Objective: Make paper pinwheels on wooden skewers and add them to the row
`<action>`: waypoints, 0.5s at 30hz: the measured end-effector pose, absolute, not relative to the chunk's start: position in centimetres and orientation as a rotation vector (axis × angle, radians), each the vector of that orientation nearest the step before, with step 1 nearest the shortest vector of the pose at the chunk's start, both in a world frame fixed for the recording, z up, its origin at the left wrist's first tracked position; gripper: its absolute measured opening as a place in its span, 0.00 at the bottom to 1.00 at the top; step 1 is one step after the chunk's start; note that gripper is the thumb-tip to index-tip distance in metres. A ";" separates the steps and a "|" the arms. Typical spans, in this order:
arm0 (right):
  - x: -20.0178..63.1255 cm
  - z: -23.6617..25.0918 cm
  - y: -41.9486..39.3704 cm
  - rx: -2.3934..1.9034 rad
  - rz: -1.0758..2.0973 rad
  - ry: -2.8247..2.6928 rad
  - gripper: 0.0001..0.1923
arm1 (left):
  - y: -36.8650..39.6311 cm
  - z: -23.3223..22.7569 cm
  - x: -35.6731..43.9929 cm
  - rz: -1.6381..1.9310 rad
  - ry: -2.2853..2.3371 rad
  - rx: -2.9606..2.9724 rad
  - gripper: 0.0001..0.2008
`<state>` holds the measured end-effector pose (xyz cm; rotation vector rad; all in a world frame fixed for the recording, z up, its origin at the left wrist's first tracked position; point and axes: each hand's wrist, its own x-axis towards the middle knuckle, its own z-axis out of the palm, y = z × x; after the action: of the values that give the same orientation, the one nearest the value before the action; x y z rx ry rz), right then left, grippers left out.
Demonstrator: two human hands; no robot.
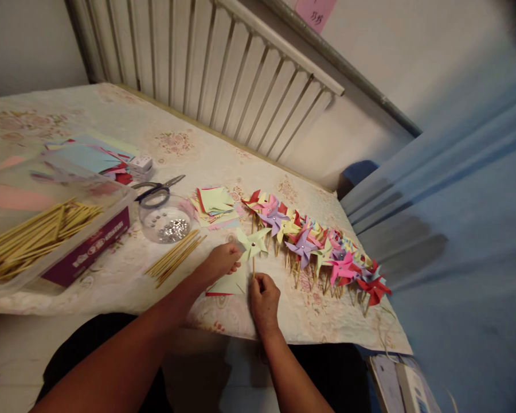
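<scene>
Pale green, the paper pinwheel sits just beyond the right hand, which pinches its stick, knuckles bent, while the left hand, forearm slanting across, curls by a blade, its hold unclear from here.

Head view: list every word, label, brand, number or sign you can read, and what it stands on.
None reads with certainty.
Pink paper on the wall: dark marks, unclear.
Purple label on the clear plastic box: pale characters, blurred.
Small white box by the scissors: print too small.
</scene>
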<state>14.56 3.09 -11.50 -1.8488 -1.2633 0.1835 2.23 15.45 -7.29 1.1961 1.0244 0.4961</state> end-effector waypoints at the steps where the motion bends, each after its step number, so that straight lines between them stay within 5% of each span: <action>1: 14.6 -11.5 3.1 -1.849 0.181 -1.265 0.10 | 15.4 -7.2 2.2 0.498 1.027 1.193 0.06; 15: 14.5 -11.5 3.1 -1.844 0.182 -1.252 0.10 | 15.5 -7.0 2.0 0.520 1.039 1.181 0.05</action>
<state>14.55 3.06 -11.54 -1.8442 -1.2523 0.1815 2.03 15.50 -7.04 1.1807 1.0385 0.5201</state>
